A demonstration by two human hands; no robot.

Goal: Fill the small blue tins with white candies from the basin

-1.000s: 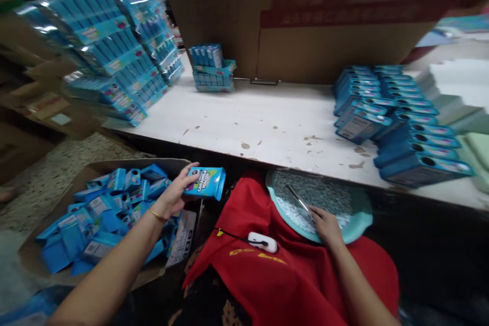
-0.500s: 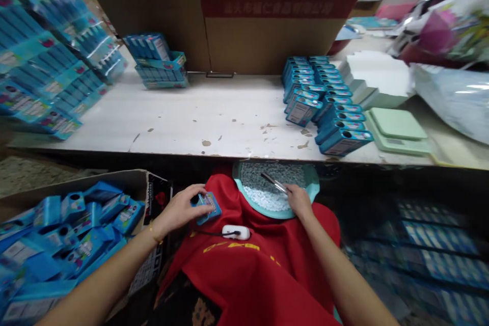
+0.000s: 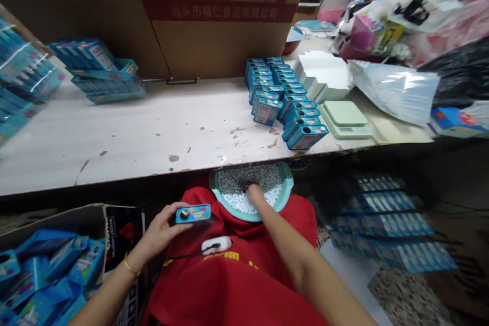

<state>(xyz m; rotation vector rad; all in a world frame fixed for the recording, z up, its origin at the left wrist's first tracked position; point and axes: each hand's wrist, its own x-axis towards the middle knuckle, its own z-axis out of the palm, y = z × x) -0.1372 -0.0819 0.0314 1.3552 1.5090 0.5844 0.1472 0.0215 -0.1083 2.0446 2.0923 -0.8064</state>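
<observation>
we are looking down at two bare hands around a round teal plastic basin (image 3: 285, 192) full of small pale pellets (image 3: 244, 205). the basin is sitting over a draped red cloth (image 3: 237, 290), and we are placing everything else by it.

just left of the basin, a little nearer to the wearer, the left hand (image 3: 162, 232) is holding a small bright blue printed box (image 3: 194, 214). its fingers are closing around the box's left end, one along the side towards the table and the thumb along the side towards the body. the narrow face of the box is turning up to us, its long axis running left to right, its free right end pointing towards the basin's left side without seeming to touch it. a round hole is showing at the left end of that face, close to the gripping fingers.

the right hand (image 3: 255, 195) is resting inside the basin, among the pellets. its fingertips are hiding in shadow, so we are unable to tell whether they are spread, pinched or holding anything. from them, the box is lying leftward and towards the body, beyond the basin's left rim, with the hole at the far end of its face. of the two, the left hand is clearly being the nearer.

beyond the basin, a scuffed white table (image 3: 168, 122) is bearing rows of similar blue boxes (image 3: 275, 97).
</observation>
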